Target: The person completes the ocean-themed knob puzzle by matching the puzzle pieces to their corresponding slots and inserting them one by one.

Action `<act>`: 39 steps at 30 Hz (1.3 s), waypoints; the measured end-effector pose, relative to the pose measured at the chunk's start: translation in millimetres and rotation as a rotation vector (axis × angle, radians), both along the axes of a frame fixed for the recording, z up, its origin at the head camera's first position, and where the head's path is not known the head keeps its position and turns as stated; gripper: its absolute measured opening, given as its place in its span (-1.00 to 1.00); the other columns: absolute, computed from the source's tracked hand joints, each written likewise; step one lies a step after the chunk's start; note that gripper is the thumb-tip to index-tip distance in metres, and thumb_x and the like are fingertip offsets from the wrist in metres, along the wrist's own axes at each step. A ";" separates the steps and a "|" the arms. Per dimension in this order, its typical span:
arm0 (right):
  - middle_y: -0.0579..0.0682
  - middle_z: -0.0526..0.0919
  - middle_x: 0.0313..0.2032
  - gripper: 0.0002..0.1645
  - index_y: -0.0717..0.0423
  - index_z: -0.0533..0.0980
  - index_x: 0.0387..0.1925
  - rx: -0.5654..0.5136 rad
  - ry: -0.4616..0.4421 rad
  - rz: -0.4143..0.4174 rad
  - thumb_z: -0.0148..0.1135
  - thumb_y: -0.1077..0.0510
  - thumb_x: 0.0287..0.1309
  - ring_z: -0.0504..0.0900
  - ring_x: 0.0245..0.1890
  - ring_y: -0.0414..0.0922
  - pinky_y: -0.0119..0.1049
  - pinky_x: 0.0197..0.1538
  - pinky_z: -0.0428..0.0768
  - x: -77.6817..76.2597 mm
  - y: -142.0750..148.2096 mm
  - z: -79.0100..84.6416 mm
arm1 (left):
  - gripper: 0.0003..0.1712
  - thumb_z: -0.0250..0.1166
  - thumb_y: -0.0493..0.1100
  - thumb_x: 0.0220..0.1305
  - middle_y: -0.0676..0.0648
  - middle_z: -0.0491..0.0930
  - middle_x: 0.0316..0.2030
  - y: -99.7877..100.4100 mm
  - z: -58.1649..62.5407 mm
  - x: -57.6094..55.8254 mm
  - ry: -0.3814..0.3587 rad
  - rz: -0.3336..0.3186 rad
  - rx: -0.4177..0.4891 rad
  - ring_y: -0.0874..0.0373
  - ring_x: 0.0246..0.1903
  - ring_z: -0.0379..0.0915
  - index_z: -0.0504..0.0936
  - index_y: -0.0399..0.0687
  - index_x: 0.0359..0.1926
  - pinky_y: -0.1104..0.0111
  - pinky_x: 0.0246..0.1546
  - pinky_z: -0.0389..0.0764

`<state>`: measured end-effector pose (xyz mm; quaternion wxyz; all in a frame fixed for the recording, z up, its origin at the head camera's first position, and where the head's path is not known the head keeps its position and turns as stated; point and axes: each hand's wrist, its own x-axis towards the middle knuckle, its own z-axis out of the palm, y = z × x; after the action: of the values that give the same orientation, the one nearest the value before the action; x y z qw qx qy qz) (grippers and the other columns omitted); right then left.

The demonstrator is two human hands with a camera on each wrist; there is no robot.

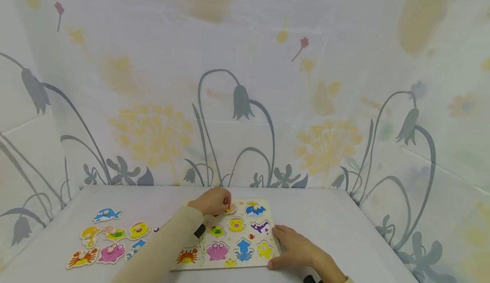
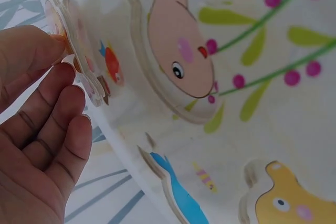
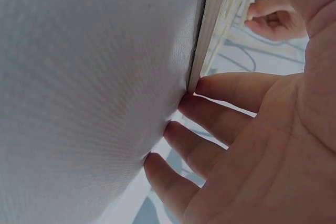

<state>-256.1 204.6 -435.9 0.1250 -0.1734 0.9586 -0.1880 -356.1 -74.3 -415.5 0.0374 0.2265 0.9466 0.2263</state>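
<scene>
My left hand (image 1: 214,201) is over the far edge of a wooden puzzle board (image 1: 222,265) printed with sea animals. Its thumb and fingers pinch a thin wooden puzzle piece (image 2: 79,56), seen nearly edge-on in the left wrist view, close over the board; its picture is mostly hidden. At the board's near right corner rests my right hand (image 1: 296,247). In the right wrist view, the fingers (image 3: 226,90) of that hand are spread, with fingertips at the board's side edge (image 3: 207,35) and on the white tablecloth (image 3: 79,98).
Loose knobbed pieces lie left of the board: a blue dolphin (image 1: 107,215), a turtle (image 1: 114,233), a yellow octopus (image 1: 139,230), a crab (image 1: 82,257) and a pink shell (image 1: 111,253), among several others. My left forearm (image 1: 168,244) covers some. A patterned curtain (image 1: 245,134) stands behind.
</scene>
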 end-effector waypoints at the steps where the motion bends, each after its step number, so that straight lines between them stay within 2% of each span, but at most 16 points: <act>1: 0.13 0.28 0.33 0.20 0.18 0.31 0.31 0.000 0.000 -0.002 0.45 -0.39 -0.32 0.20 0.33 0.19 0.23 0.24 0.19 0.2 0.0 0.3 | -0.92 0.29 -0.27 0.18 0.05 0.46 -0.46 1.0 -0.7 -0.4 -0.008 0.007 0.000 0.19 -0.56 0.39 0.58 -0.03 -0.43 0.38 -0.53 0.46; 6: 0.13 0.28 0.33 0.20 0.17 0.31 0.31 0.002 -0.003 -0.008 0.45 -0.39 -0.32 0.21 0.33 0.19 0.23 0.24 0.20 0.9 -0.4 1.3 | -0.91 0.30 -0.27 0.18 0.03 0.45 -0.46 3.9 -3.3 0.0 -0.033 0.035 0.004 0.20 -0.61 0.39 0.58 -0.04 -0.44 0.40 -0.59 0.45; 14: 0.14 0.27 0.33 0.20 0.19 0.30 0.31 -0.004 0.008 0.008 0.46 -0.37 -0.30 0.21 0.33 0.19 0.22 0.25 0.20 0.4 -0.3 1.3 | -0.86 0.31 -0.24 0.19 0.04 0.46 -0.51 6.1 -6.2 -5.3 -0.006 0.009 -0.004 0.20 -0.67 0.37 0.54 -0.02 -0.48 0.39 -0.63 0.44; 20: 0.14 0.27 0.34 0.20 0.19 0.30 0.32 -0.004 0.006 0.009 0.45 -0.38 -0.30 0.20 0.34 0.19 0.21 0.25 0.19 0.5 0.0 0.7 | -0.85 0.31 -0.18 0.22 0.04 0.46 -0.49 7.5 -8.5 -7.8 -0.037 0.055 -0.031 0.18 -0.62 0.40 0.54 0.01 -0.46 0.38 -0.57 0.46; 24: 0.15 0.27 0.34 0.20 0.19 0.30 0.31 -0.006 0.004 0.007 0.46 -0.37 -0.30 0.20 0.33 0.19 0.21 0.25 0.19 0.3 0.0 0.4 | -0.88 0.30 -0.19 0.23 0.03 0.46 -0.45 7.8 -7.3 -5.6 -0.053 0.074 -0.025 0.16 -0.58 0.41 0.55 -0.01 -0.44 0.37 -0.54 0.48; 30: 0.14 0.28 0.33 0.20 0.20 0.31 0.31 0.000 0.009 0.006 0.46 -0.37 -0.31 0.21 0.33 0.19 0.21 0.25 0.20 -0.6 -0.1 -1.4 | -0.90 0.29 -0.23 0.23 0.02 0.44 -0.42 6.3 -6.0 -1.3 -0.051 0.064 -0.029 0.16 -0.55 0.39 0.56 -0.03 -0.42 0.38 -0.54 0.47; 39: 0.14 0.28 0.33 0.19 0.20 0.30 0.31 0.001 0.010 0.009 0.46 -0.36 -0.30 0.21 0.33 0.19 0.21 0.25 0.20 -0.7 -0.2 -1.3 | -0.94 0.28 -0.28 0.21 0.02 0.45 -0.42 4.4 -7.4 -1.7 -0.039 0.049 -0.007 0.17 -0.55 0.39 0.59 -0.04 -0.39 0.39 -0.55 0.47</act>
<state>-256.9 204.5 -437.2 0.1209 -0.1786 0.9586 -0.1860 -357.8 -69.9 -422.9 0.0509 0.1989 0.9517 0.2284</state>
